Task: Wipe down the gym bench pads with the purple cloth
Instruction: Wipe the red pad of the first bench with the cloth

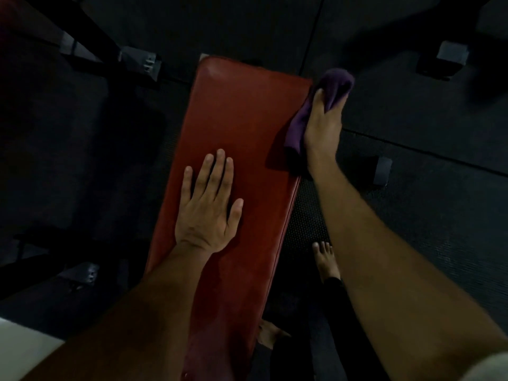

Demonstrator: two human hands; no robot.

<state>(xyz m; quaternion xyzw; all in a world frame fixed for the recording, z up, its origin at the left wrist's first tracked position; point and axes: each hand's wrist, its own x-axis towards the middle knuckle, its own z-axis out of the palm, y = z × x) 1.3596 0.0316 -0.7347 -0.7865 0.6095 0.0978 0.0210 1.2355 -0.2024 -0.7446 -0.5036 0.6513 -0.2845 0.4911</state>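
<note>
A long red bench pad (242,119) runs from the bottom centre up to the middle of the view. My left hand (209,204) lies flat on the pad's near half, fingers spread, holding nothing. My right hand (324,125) grips the purple cloth (336,83) against the pad's right side edge near its far end. Part of the cloth hangs below the hand over the pad's edge, and part bunches above the fingers.
Dark rubber floor mats (412,119) surround the bench. Black frame legs with grey end caps (148,63) stand at the left; other capped feet (382,171) sit at the right. My bare feet (325,259) stand on the floor right of the pad.
</note>
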